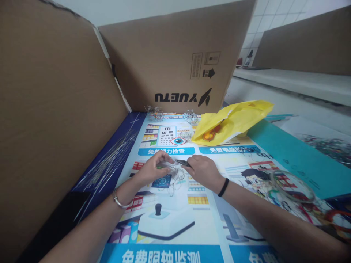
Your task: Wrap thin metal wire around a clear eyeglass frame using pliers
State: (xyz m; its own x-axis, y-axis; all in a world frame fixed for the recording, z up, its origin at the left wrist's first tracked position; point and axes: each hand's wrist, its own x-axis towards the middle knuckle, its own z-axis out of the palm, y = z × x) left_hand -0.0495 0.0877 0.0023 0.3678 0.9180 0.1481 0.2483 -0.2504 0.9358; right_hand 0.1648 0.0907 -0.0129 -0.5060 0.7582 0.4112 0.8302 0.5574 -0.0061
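Note:
My right hand [203,168] is wrapped round a small pair of pliers [182,162], whose dark jaws point left toward my other hand. Close to the jaw tips, my left hand [156,166] has thumb and fingers bent inward around a thin wire piece [177,174]. Loops of this fine wire hang below the fingers, over the printed sheet. The exact spot where the fingers meet the wire is too small to make out.
A yellow bag [236,122] with orange wire at its mouth lies behind my hands. Straight wires [109,160] lie at the left, coiled wires [296,190] at the right. Small wire shapes [191,116] sit by the upright cardboard [170,62]. A printed sheet [170,215] covers the table.

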